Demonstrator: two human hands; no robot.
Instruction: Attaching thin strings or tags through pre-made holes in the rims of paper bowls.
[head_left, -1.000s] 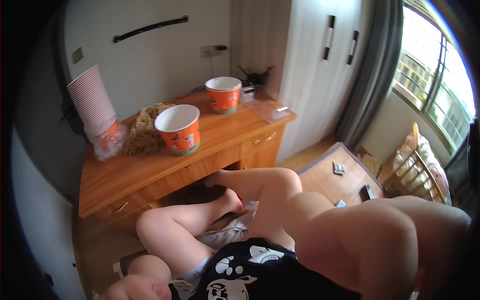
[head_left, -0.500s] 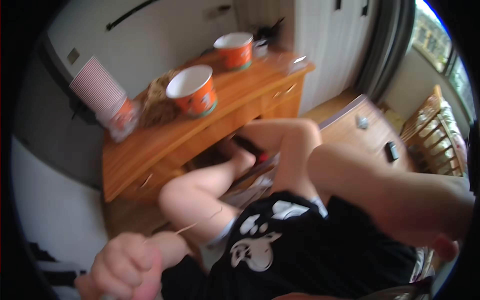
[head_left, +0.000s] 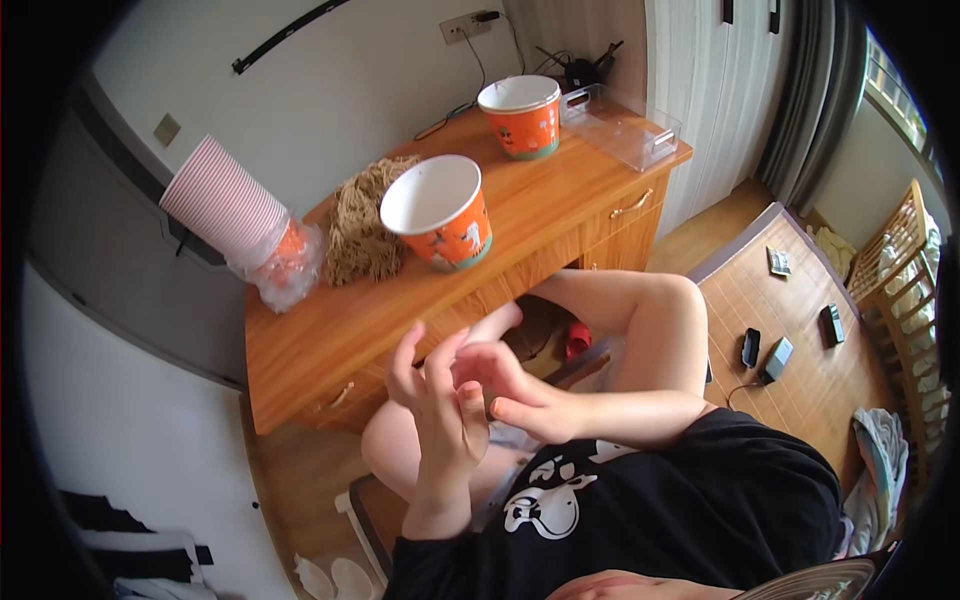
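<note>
My left hand [head_left: 440, 405] is raised in front of my knees, its fingers spread upward and nothing seen in it. My right hand [head_left: 520, 395] reaches across from the right, its fingers stretched out and partly hidden behind the left fingers; the hands seem to touch. Beyond them on the wooden desk [head_left: 330, 355] stands an orange paper bucket [head_left: 455, 235] with a white inside. A tan stringy bundle [head_left: 365, 220] lies beside it. A second orange paper bucket [head_left: 525, 130] stands farther back.
A tilted stack of striped paper buckets [head_left: 225, 195], partly wrapped in clear plastic, is at the desk's left. A clear plastic tray [head_left: 625, 130] sits at its right end. On the right, a low mat-topped surface [head_left: 790, 420] holds small dark devices, near a wooden railing [head_left: 900, 260].
My closed left hand has come up from the lower left and opened. My right arm has swung in from the right to meet it. The thin strand by the left hand no longer shows.
</note>
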